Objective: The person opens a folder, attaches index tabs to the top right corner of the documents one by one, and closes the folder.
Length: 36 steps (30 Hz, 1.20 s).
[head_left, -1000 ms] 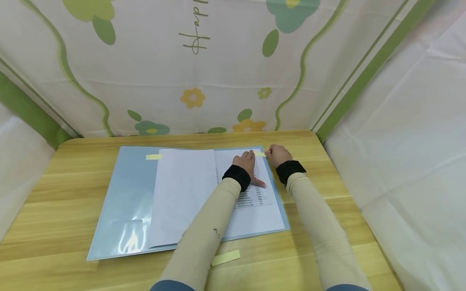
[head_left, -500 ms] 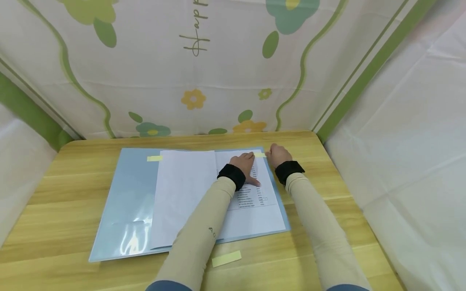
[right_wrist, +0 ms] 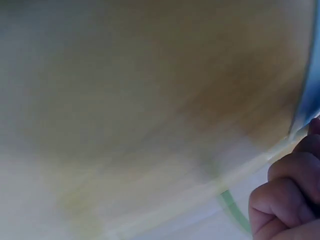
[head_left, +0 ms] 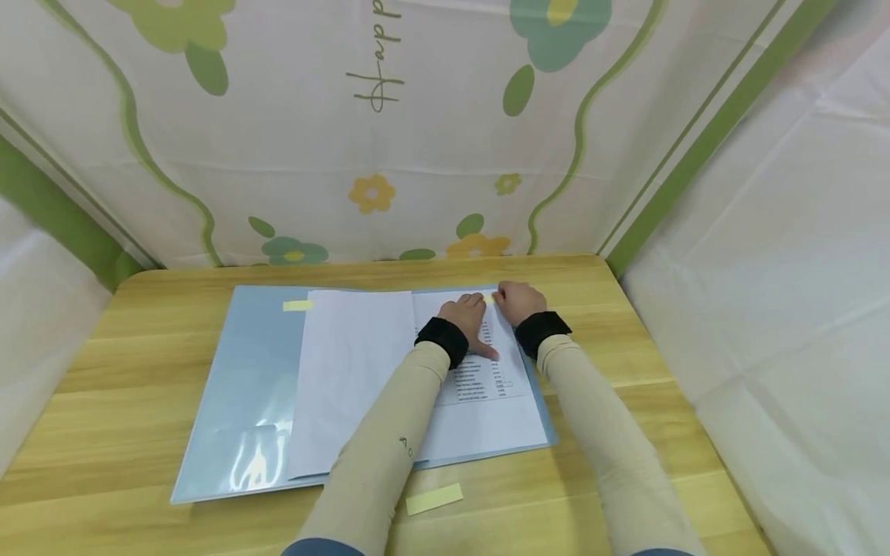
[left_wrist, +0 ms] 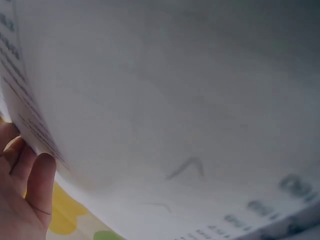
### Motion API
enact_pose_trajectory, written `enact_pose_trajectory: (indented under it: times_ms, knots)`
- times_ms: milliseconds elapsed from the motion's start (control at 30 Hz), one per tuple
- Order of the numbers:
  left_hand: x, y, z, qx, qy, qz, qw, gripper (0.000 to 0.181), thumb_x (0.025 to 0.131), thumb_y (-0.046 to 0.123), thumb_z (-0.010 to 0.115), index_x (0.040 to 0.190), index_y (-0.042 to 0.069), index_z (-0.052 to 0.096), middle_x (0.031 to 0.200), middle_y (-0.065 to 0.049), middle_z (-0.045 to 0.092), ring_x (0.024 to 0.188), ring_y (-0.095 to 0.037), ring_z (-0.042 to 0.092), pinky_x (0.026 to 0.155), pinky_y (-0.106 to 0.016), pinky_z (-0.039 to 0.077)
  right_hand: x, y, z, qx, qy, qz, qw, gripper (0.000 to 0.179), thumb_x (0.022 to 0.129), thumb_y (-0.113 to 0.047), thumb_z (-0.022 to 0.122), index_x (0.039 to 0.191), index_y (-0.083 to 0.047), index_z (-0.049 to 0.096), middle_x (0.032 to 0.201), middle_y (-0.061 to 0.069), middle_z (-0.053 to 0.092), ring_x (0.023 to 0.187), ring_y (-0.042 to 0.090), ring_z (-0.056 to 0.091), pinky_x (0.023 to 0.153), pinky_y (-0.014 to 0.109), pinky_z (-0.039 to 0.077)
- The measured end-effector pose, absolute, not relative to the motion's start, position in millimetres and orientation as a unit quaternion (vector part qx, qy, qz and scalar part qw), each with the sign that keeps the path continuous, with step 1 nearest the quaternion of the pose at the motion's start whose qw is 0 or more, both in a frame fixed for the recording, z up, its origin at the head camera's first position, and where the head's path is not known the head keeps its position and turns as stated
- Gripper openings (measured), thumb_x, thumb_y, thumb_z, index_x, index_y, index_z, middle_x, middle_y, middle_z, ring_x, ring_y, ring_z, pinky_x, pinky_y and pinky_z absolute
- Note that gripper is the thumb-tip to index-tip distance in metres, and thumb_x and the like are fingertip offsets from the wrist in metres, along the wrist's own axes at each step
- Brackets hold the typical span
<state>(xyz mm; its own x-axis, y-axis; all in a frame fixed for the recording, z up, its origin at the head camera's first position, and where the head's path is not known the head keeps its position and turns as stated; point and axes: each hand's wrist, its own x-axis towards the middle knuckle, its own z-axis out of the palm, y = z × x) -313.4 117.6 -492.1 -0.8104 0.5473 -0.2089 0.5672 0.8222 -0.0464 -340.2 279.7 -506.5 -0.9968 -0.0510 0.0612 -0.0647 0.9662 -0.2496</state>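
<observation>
A light blue folder (head_left: 236, 386) lies opened on the table with white sheets in it. My left hand (head_left: 464, 315) rests on the printed sheet (head_left: 487, 425) on the right side, thumb spread away from the fingers. Close to its fingertips, a yellow sticky strip (head_left: 489, 298) sits at the sheet's top right corner. My right hand (head_left: 520, 302) has its fingers curled at the strip's right end, which it seems to pinch; the fingers cover that end. In the right wrist view, curled fingers (right_wrist: 285, 200) show beside the folder's blue edge (right_wrist: 311, 85).
Another yellow strip (head_left: 297, 306) lies across the left edge of the blank white sheet (head_left: 354, 371). A loose yellow strip (head_left: 434, 499) is on the wooden table (head_left: 83, 432) in front of the folder. A flowered curtain (head_left: 445, 139) hangs behind the table.
My right hand has moved left, from beside the folder onto its top right corner, and less of the yellow strip shows. My left hand shifted slightly left, then stayed on the sheet.
</observation>
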Motion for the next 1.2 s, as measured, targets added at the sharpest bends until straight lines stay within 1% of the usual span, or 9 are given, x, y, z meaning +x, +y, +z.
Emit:
enact_pose_trajectory:
  times_ms: [167, 400, 500, 633, 733, 900, 1033, 1133, 1200]
  knots:
    - [-320.2, 117.7, -501.9, 0.290, 0.952, -0.055, 0.087, 0.129, 0.070, 0.092, 0.058, 0.162, 0.008, 0.025, 0.165, -0.005, 0.029, 0.150, -0.019, 0.028, 0.113, -0.035, 0.039, -342.1, 270.7, -508.7, 0.036, -0.992, 0.121, 0.015, 0.032, 0.106, -0.025, 0.056, 0.078, -0.011, 0.056, 0.063, 0.002, 0.045, 0.061, 0.022, 0.052, 0.057, 0.033, 0.037]
    - [-322.8, 117.5, -503.8, 0.293, 0.951, -0.048, 0.083, 0.128, 0.069, 0.092, 0.059, 0.161, 0.009, 0.027, 0.165, -0.004, 0.029, 0.150, -0.019, 0.029, 0.113, -0.036, 0.040, -342.7, 269.7, -510.8, 0.043, -0.991, 0.124, 0.011, 0.027, 0.106, -0.024, 0.055, 0.087, -0.007, 0.065, 0.068, 0.005, 0.054, 0.064, 0.024, 0.056, 0.059, 0.034, 0.041]
    - [-321.6, 116.6, -502.0, 0.292, 0.952, -0.047, 0.080, 0.127, 0.069, 0.092, 0.060, 0.161, 0.009, 0.029, 0.166, -0.004, 0.030, 0.151, -0.019, 0.029, 0.114, -0.036, 0.040, -342.8, 273.9, -509.6, 0.032, -0.992, 0.120, 0.002, 0.026, 0.106, -0.024, 0.054, 0.089, -0.007, 0.064, 0.068, 0.005, 0.052, 0.064, 0.023, 0.055, 0.059, 0.033, 0.040]
    - [-319.9, 115.5, -501.0, 0.295, 0.951, -0.048, 0.082, 0.126, 0.069, 0.092, 0.059, 0.161, 0.010, 0.029, 0.166, -0.003, 0.029, 0.151, -0.019, 0.029, 0.113, -0.037, 0.040, -341.1, 281.3, -505.3, 0.008, -0.993, 0.117, -0.019, 0.028, 0.107, -0.022, 0.053, 0.084, -0.008, 0.061, 0.064, 0.003, 0.046, 0.062, 0.021, 0.051, 0.057, 0.033, 0.038]
    - [-318.9, 115.0, -500.6, 0.297, 0.950, -0.043, 0.086, 0.125, 0.070, 0.091, 0.060, 0.161, 0.012, 0.028, 0.167, -0.002, 0.027, 0.152, -0.018, 0.026, 0.115, -0.038, 0.038, -339.3, 287.2, -502.1, -0.008, -0.993, 0.119, -0.026, 0.029, 0.107, -0.021, 0.052, 0.082, -0.007, 0.059, 0.063, 0.003, 0.044, 0.061, 0.021, 0.050, 0.058, 0.034, 0.038]
    - [-319.2, 115.4, -502.0, 0.299, 0.949, -0.037, 0.088, 0.125, 0.071, 0.090, 0.060, 0.163, 0.013, 0.025, 0.168, -0.001, 0.024, 0.154, -0.017, 0.022, 0.116, -0.039, 0.036, -338.3, 293.6, -501.0, -0.015, -0.991, 0.129, -0.020, 0.029, 0.107, -0.020, 0.051, 0.081, -0.007, 0.058, 0.062, 0.002, 0.043, 0.060, 0.021, 0.049, 0.060, 0.035, 0.039]
    - [-319.2, 115.9, -502.4, 0.304, 0.947, -0.050, 0.089, 0.124, 0.072, 0.091, 0.057, 0.163, 0.013, 0.024, 0.169, -0.001, 0.020, 0.154, -0.017, 0.021, 0.115, -0.039, 0.038, -339.3, 289.8, -499.3, -0.014, -0.990, 0.140, -0.005, 0.035, 0.106, -0.019, 0.051, 0.073, -0.009, 0.051, 0.059, 0.001, 0.039, 0.056, 0.020, 0.044, 0.056, 0.033, 0.036]
    - [-318.8, 116.2, -501.0, 0.306, 0.945, -0.067, 0.090, 0.123, 0.073, 0.092, 0.054, 0.163, 0.014, 0.023, 0.170, 0.000, 0.018, 0.154, -0.016, 0.021, 0.114, -0.039, 0.039, -342.0, 282.1, -497.6, -0.014, -0.989, 0.149, 0.000, 0.038, 0.106, -0.021, 0.052, 0.070, -0.010, 0.048, 0.059, 0.001, 0.038, 0.057, 0.020, 0.045, 0.056, 0.033, 0.035]
    - [-318.0, 116.1, -499.9, 0.306, 0.945, -0.065, 0.094, 0.123, 0.074, 0.091, 0.055, 0.163, 0.014, 0.023, 0.170, 0.000, 0.018, 0.154, -0.016, 0.020, 0.115, -0.037, 0.038, -343.8, 276.5, -497.4, -0.016, -0.988, 0.151, -0.003, 0.037, 0.106, -0.023, 0.053, 0.072, -0.009, 0.050, 0.062, 0.002, 0.040, 0.060, 0.021, 0.047, 0.059, 0.034, 0.036]
